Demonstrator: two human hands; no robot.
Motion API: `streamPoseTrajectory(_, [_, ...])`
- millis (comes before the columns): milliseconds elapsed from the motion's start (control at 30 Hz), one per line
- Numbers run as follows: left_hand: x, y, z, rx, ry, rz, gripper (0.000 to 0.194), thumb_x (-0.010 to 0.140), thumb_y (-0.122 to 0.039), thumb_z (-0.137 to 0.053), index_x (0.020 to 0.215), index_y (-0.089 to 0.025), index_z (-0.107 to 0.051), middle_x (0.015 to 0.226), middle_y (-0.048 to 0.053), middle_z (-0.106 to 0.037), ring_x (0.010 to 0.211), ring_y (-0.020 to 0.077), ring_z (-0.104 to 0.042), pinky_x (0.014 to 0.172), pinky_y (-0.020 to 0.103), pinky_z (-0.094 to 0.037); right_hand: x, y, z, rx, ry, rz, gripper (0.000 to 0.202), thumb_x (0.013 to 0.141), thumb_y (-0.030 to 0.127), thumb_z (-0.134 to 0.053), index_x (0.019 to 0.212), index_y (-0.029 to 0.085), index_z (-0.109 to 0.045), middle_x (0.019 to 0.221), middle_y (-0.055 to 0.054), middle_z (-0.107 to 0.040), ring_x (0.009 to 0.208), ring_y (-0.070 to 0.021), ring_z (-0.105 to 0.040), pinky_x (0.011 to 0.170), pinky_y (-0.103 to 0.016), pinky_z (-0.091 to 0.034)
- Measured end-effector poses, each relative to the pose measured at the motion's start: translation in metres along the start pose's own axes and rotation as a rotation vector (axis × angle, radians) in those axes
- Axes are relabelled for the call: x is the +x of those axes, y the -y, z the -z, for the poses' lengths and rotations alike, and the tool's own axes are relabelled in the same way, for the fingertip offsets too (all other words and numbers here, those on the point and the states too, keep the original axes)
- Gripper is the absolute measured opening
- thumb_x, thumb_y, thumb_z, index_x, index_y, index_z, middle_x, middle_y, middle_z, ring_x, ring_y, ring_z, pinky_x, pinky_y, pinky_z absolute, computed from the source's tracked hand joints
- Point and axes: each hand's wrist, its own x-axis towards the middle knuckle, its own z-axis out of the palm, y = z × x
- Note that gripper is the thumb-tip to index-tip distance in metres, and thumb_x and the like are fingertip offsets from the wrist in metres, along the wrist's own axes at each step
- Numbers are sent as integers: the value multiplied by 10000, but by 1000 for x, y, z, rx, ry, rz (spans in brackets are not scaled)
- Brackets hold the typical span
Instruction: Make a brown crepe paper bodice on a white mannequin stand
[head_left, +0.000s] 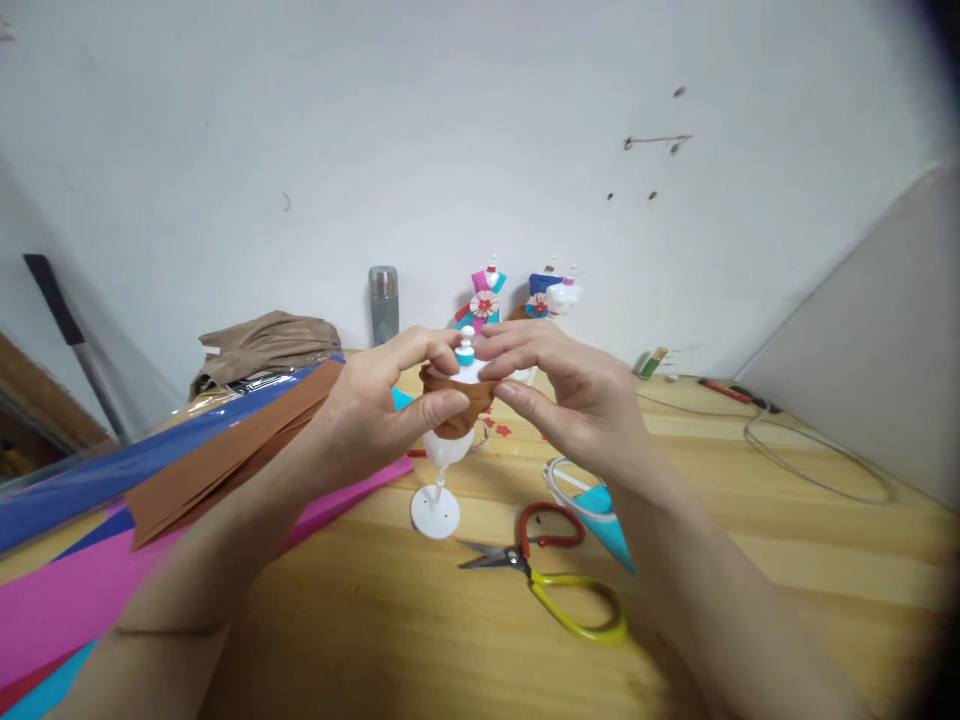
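A white stemmed cup (450,447) stands upright on its round base, with brown material (457,405) wrapped around its upper part. From its white top rises a small knobbed piece (466,345) with a turquoise band. My left hand (397,385) grips the brown wrap from the left, thumb at the front and fingers over the rim. On the right side, my right hand (559,385) pinches the wrap's edge between thumb and fingers. Scissors (517,557) with one red and one yellow handle lie open on the table in front, to the right of the cup's base.
Coloured sheets (232,450) lie at the left beside a folded brown cloth (277,345). A grey flask (384,305) and decorated figures (484,295) stand by the wall. A tape roll (566,485), turquoise strip (615,540) and cable (817,480) are at the right.
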Motion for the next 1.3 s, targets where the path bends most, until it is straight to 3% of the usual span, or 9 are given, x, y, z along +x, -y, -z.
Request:
streamPoseTrajectory(167, [2,3,-1,-36,22,77,72,916,-236,-609,856,-195,-606,863,32,-727,767,148,-678,696,271,-525,2,-1,-1,17,43,-1,84,947,205,-626,927,263,-684,1080,-43,-753,1169,-248,-678,1025,-474,-535])
streamPoseTrajectory(333, [4,6,1,-107,52,175,112,880,-246,-613,781,-204,-582,813,37,-698,775,183,-668,731,317,-511,6,-6,-1,99,106,-42,88,918,232,-668,1003,255,-670,1091,-56,-727,1123,-249,-678,976,-451,-530])
streamPoseTrajectory(467, [5,8,3,-189,86,202,148,875,-230,-594,735,-200,-554,785,39,-673,751,178,-651,722,322,-501,14,-9,4,153,169,-101,24,894,253,-685,890,248,-661,1033,-51,-710,1049,-234,-680,939,-437,-527])
streamPoseTrajectory(833, [8,17,8,-355,103,325,217,853,-302,-646,707,-187,-534,778,42,-646,805,173,-624,717,301,-482,34,-12,13,344,340,-282,161,871,362,-723,778,240,-676,1059,-65,-734,1040,-239,-671,918,-406,-540])
streamPoseTrajectory(967, [9,21,10,-407,100,360,281,850,-351,-679,702,-186,-507,794,44,-653,803,165,-616,697,281,-478,35,-16,12,326,349,-243,146,873,380,-726,849,237,-712,1050,-73,-737,1065,-241,-667,944,-421,-536])
streamPoseTrajectory(1167, [10,26,11,-493,105,395,362,837,-424,-724,686,-181,-503,776,32,-629,747,140,-578,666,260,-459,41,-15,10,335,343,-231,165,897,309,-702,757,222,-684,958,-63,-743,1028,-224,-679,930,-410,-542])
streamPoseTrajectory(1300, [10,35,13,-523,94,387,399,812,-504,-763,716,-174,-561,724,11,-593,724,134,-563,652,252,-460,41,-16,11,335,336,-212,133,913,282,-686,796,222,-704,923,-50,-740,1041,-216,-687,971,-405,-536])
